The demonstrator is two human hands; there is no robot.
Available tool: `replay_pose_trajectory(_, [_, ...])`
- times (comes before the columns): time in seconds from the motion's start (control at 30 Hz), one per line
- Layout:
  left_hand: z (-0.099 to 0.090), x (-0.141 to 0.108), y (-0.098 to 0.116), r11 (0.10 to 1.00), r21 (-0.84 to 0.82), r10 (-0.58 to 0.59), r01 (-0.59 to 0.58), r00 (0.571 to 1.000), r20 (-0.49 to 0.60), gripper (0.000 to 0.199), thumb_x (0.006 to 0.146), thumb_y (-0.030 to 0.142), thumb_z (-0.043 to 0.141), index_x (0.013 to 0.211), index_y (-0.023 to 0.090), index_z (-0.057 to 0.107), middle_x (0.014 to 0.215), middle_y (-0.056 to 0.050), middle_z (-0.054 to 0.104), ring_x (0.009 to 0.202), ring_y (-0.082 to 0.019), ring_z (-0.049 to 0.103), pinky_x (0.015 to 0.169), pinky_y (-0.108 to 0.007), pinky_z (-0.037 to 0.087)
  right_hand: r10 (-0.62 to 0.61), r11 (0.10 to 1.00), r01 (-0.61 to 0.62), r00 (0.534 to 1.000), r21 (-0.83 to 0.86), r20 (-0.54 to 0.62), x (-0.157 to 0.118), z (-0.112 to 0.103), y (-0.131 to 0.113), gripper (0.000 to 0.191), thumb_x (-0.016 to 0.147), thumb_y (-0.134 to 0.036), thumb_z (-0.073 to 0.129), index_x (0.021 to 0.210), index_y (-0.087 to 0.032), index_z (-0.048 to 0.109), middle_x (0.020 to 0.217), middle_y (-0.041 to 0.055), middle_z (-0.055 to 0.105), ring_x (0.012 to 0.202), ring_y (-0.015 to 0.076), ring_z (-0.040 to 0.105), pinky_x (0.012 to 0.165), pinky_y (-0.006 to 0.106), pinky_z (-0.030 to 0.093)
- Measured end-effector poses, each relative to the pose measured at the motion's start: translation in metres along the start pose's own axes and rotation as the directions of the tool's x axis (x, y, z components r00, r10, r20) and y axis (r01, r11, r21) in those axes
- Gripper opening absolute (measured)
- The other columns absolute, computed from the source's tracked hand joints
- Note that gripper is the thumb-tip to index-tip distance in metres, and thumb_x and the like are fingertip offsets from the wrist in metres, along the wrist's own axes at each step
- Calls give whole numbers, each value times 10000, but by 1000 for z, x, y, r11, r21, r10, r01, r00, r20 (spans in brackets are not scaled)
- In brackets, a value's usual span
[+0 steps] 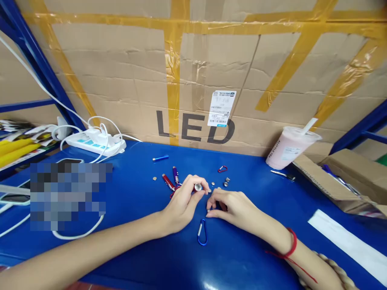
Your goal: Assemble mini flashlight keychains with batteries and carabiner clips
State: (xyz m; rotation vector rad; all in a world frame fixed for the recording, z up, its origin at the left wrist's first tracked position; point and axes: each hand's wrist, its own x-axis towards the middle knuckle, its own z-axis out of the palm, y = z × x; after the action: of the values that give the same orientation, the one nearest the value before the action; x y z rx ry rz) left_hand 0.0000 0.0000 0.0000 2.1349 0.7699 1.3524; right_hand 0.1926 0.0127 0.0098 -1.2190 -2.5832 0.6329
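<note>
My left hand is closed around a small red flashlight tube, its round silvery end facing me. My right hand, just to the right, pinches a tiny silvery button cell between thumb and fingertip. Below the hands lies a blue carabiner. Behind them, a red carabiner and several button cells rest on the blue tabletop. Left of my left hand are a red mini flashlight and a purple one, partly hidden. Farther back lies a blue metal tube.
A large taped cardboard box walls off the back. To the left, a white power strip trails cables beside a blurred patch. On the right stand a pink drink cup, an open carton and a white strip.
</note>
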Motion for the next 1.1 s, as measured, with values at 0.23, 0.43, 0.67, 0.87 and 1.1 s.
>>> replay_pose_trajectory(0.23, [4, -3, -6, 982, -100, -140, 163, 968, 209, 182, 934, 220, 348, 840, 166, 494, 823, -37, 549, 783, -132, 522, 739, -264, 420, 24, 999, -25, 1000, 26, 10, -4, 1, 2, 254, 795, -456, 616, 847, -209, 648, 787, -12, 630, 698, 114, 565, 618, 225, 378])
replay_pose_trajectory(0.43, [3, -2, -5, 985, -49, -150, 165, 964, 221, 183, 914, 200, 353, 812, 166, 500, 792, -35, 550, 747, -132, 516, 713, -257, 422, 52, 997, -52, 999, 56, 6, -3, 1, 6, 257, 769, -465, 645, 857, -223, 657, 774, -21, 630, 680, 109, 549, 592, 224, 356])
replay_pose_trajectory(0.67, [3, 1, -1, 958, 4, -279, 287, 928, 248, 176, 907, 234, 342, 794, 177, 465, 766, -4, 556, 701, -111, 504, 688, -230, 422, -14, 1000, 14, 999, 5, -31, -2, 3, 3, 225, 810, -429, 612, 848, -214, 665, 795, -7, 647, 760, 122, 586, 620, 219, 371])
replay_pose_trajectory(0.87, [3, -2, -4, 945, 96, -326, 312, 904, 275, 175, 923, 255, 319, 831, 186, 452, 740, 19, 524, 653, -103, 478, 631, -216, 403, -75, 989, 126, 887, 83, -455, -3, 5, 1, 178, 835, -355, 600, 840, -196, 681, 831, 15, 687, 730, 109, 621, 627, 214, 444])
replay_pose_trajectory(1.1, [6, -7, -8, 975, 107, -221, 194, 896, 385, 181, 936, 264, 361, 881, 183, 512, 850, -15, 582, 785, -134, 541, 729, -236, 438, -256, 907, 415, 679, 72, -688, -13, 6, -17, 162, 843, -143, 577, 927, -221, 692, 913, 18, 701, 848, 125, 652, 769, 255, 536])
